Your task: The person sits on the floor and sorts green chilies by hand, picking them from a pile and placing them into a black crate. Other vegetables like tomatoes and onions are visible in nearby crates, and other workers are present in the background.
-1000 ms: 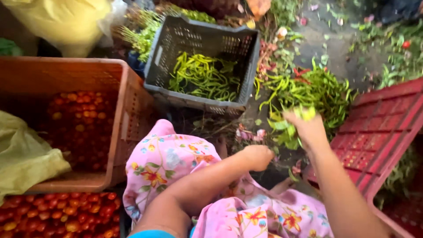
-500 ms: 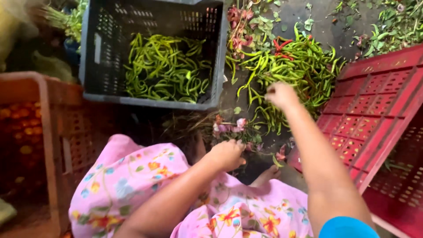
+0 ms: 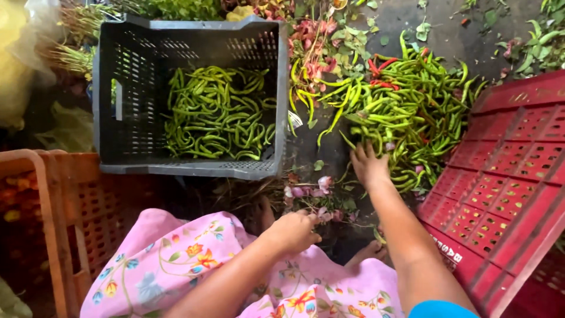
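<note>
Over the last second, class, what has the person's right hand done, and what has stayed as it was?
The right hand was lifted above the heap with something pale green at its fingers; it has since come down flat onto the loose green chillies, and whether it grips any cannot be told. The left hand stays curled by the pink cloth. The grey crate of chillies is unchanged.

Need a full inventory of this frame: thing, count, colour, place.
grey crate: one, dark grey, top left, part filled with green chillies
chilli pile: one heap, green with a few red, on the ground at right
red crate: one, red, tipped at far right
orange crates: two or so, orange, lower left
leaf and petal scraps: many, green and pink, on the ground, centre top
floral cloth: pink, over the knees
left hand: closed, near pink petals
right hand: on the chilli pile
</note>
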